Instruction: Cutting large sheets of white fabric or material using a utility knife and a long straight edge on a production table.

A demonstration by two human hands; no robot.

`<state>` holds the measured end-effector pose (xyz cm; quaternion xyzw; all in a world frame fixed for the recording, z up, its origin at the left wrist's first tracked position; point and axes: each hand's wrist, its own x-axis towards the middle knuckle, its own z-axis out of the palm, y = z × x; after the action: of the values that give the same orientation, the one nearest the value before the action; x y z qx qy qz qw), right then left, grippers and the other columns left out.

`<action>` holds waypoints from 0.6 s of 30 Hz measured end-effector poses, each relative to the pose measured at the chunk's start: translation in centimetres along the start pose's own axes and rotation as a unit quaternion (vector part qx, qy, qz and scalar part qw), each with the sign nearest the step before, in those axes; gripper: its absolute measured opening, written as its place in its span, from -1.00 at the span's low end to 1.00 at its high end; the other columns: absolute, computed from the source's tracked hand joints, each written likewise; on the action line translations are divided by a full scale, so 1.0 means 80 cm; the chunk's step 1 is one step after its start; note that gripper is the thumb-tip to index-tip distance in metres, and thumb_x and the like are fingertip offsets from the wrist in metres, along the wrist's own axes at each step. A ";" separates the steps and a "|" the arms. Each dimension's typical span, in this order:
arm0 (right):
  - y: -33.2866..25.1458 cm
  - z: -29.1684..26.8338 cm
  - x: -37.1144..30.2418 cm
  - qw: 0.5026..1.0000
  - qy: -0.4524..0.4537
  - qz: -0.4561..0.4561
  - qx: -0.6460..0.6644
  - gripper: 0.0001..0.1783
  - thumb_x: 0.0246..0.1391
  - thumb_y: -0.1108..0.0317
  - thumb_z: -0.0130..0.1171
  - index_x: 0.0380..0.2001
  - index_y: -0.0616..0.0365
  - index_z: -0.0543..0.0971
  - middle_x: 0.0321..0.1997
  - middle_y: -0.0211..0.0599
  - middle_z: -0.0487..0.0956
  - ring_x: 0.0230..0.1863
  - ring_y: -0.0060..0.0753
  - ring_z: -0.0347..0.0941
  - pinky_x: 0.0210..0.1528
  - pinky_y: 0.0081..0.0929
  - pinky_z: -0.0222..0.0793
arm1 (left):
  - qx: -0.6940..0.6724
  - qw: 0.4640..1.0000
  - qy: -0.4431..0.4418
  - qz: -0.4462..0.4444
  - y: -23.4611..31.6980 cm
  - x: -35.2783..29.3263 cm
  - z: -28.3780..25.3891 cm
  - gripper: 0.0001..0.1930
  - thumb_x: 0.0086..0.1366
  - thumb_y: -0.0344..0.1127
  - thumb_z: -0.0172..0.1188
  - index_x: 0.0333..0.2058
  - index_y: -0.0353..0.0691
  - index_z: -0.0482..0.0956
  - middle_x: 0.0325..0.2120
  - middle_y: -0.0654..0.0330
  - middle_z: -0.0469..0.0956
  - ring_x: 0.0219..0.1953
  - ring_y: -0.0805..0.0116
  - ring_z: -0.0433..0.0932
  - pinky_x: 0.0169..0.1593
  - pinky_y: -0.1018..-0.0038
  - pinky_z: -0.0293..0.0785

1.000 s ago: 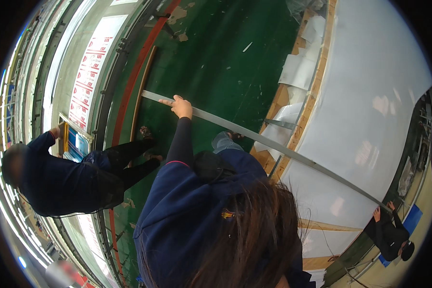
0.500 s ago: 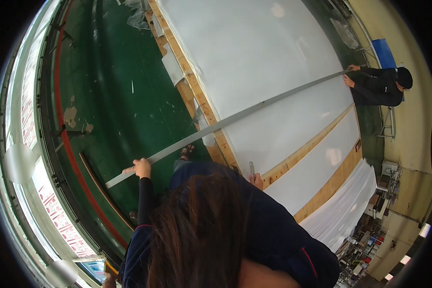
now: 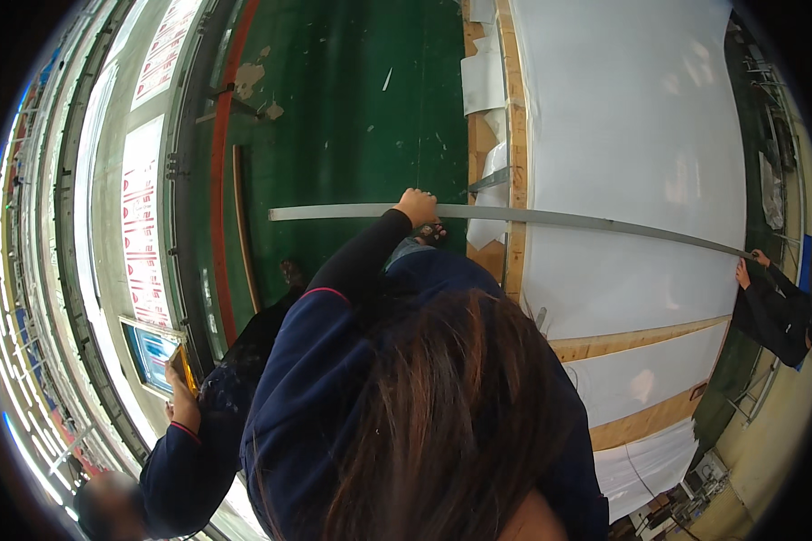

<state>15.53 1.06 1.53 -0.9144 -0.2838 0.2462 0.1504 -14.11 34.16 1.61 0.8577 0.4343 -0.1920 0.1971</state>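
A long, flat grey metal straightedge [image 3: 586,219] spans from above the green floor at the left, over a wood-edged white panel [image 3: 622,117], to its far right side. My left hand [image 3: 417,206] is closed around its left part, arm stretched forward. At the right end, a co-worker in black has both hands [image 3: 749,268] at the bar. My right hand is hidden behind my hair and shoulder. Beside that shoulder a slim greyish tool [image 3: 540,317], possibly a utility knife, sticks up, its lower end hidden.
A second person's hand [image 3: 182,397] is at the lower left, by a small framed pane [image 3: 153,356]. A red rail [image 3: 221,198] and a thin brown strip [image 3: 242,225] run along the left. Torn white sheet pieces [image 3: 481,86] hang at the panel's wooden edge [image 3: 516,117].
My view has swung, so the bar now lies nearly level. My left hand grips farther from its left end. My right hand, seen earlier holding the slim tool, is now hidden.
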 end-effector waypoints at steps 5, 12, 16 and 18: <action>0.013 0.007 -0.008 0.999 0.025 -0.025 0.018 -0.61 0.03 0.02 -0.09 -0.45 0.19 0.32 -0.57 0.01 0.42 -0.48 0.13 0.36 -0.46 -0.13 0.19 | -0.153 0.987 -0.031 0.030 -0.006 0.008 0.004 -0.51 0.08 0.05 0.07 -0.24 -0.29 0.33 -0.32 -0.01 0.46 -0.24 0.01 0.46 -0.20 0.23 0.38; -0.016 0.001 -0.004 0.996 0.083 0.012 0.007 -0.67 0.05 0.10 -0.09 -0.44 0.20 0.32 -0.56 0.04 0.41 -0.46 0.15 0.35 -0.46 -0.12 0.19 | -0.181 0.981 0.009 0.077 -0.011 0.016 0.013 -0.53 0.09 0.00 0.08 -0.23 -0.31 0.30 -0.32 -0.09 0.43 -0.24 -0.06 0.43 -0.19 0.18 0.35; -0.033 -0.006 -0.013 0.992 0.113 0.019 0.052 -0.72 0.07 0.17 -0.10 -0.45 0.20 0.31 -0.57 0.04 0.40 -0.47 0.12 0.35 -0.47 -0.14 0.18 | -0.175 0.981 -0.009 0.088 -0.012 0.014 0.012 -0.54 0.11 -0.01 0.07 -0.23 -0.32 0.28 -0.35 -0.11 0.43 -0.26 -0.07 0.43 -0.22 0.16 0.34; -0.038 -0.009 -0.018 0.991 0.111 0.010 0.069 -0.72 0.07 0.17 -0.10 -0.48 0.20 0.30 -0.58 0.01 0.40 -0.49 0.09 0.35 -0.48 -0.14 0.18 | -0.166 0.984 -0.004 0.073 -0.006 0.016 0.009 -0.55 0.12 -0.02 0.05 -0.23 -0.31 0.26 -0.37 -0.11 0.43 -0.28 -0.07 0.44 -0.25 0.16 0.35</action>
<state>13.53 2.56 3.90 -0.9262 -0.2388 0.1638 0.2415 -13.92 34.87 0.25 0.8417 0.3958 -0.1060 0.3516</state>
